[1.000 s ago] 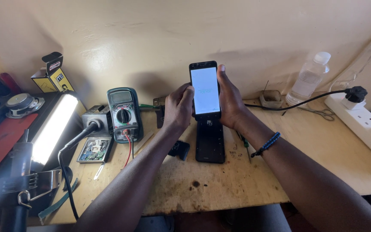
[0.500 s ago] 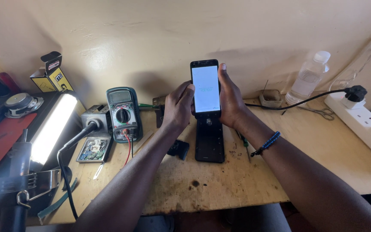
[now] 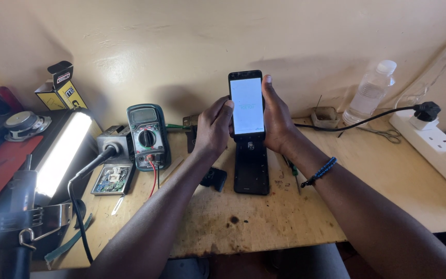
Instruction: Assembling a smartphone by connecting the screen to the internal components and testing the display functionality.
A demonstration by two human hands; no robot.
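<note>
A dark phone back [image 3: 251, 168] lies flat on the wooden bench [image 3: 264, 217]. Above it, the left hand [image 3: 213, 126] and right hand [image 3: 277, 121] clasp an upright smartphone [image 3: 246, 103], screen lit white. A multimeter [image 3: 147, 137] stands left. A bottle [image 3: 370, 93] stands far right. The phone hides most fingertips.

So by my count: two phones, one lit smartphone [image 3: 246, 105] held up mid-frame and one dark phone [image 3: 251, 168] flat below it. One multimeter [image 3: 147, 135] left of center, one water bottle [image 3: 370, 93] upper right, one scissors [image 3: 385, 134], one bright lamp bar [image 3: 60, 153] far left.
</note>
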